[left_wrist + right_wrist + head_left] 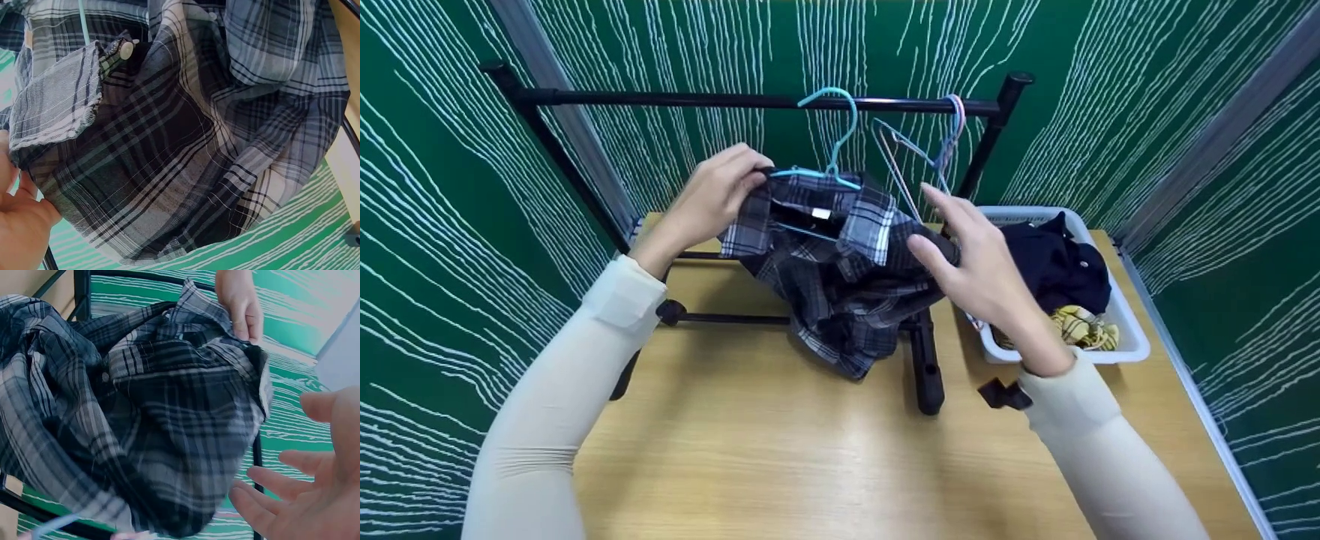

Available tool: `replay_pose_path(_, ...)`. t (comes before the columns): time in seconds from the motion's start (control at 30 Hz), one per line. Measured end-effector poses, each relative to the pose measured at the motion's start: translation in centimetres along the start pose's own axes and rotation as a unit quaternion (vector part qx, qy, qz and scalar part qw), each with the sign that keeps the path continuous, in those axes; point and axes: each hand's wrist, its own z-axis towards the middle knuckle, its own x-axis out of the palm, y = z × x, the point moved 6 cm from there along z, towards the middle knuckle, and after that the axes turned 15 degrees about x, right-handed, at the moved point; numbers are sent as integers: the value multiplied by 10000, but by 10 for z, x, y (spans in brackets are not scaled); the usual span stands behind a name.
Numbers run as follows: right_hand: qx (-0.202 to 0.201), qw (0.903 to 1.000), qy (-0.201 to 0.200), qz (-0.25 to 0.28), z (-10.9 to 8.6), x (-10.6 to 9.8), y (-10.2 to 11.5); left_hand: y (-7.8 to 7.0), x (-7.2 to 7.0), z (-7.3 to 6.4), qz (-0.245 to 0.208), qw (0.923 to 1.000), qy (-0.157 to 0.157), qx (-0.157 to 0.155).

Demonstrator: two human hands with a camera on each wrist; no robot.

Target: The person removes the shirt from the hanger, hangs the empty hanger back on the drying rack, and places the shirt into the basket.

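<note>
A dark plaid shirt (840,300) hangs loosely on a light-blue hanger (847,142), its collar folded open around a white label. The hanger's hook overlaps the black rail in the head view. My left hand (716,195) pinches the shirt at its left shoulder, beside the hanger's end. In the left wrist view, the thumb and fingers (34,208) are at the edge of the plaid cloth. On the other side my right hand (975,262) is spread beside the opposite shoulder, and the right wrist view shows its fingers (281,489) apart from the cloth.
A black garment rack (675,100) stands on the wooden table (810,450). More thin hangers (952,127), pink and blue, hang at the rail's right end. Behind my right hand is a white basket (1132,330) with dark navy clothing (1057,262) and a yellow checked cloth (1084,330).
</note>
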Motion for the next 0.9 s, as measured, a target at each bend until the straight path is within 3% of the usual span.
replay_pose_path(0.3, 260, 9995, -148, 86, 19, 32, -12, -1, 18, -4, -71, 9999, 118, -49)
replay_pose_path(0.43, 85, 9990, -428, 88, 23, 42, -21, 0, 26, -7, -112, 9999, 98, -42)
replay_pose_path(0.67, 59, 9949, -932, 391, 23, 48, -39, 6, 40, -17, -286, 9995, 110, -88)
replay_pose_path(0.9, 5, 9942, -976, 443, 21, 49, -47, 14, 44, -28, -484, 9982, 208, -297)
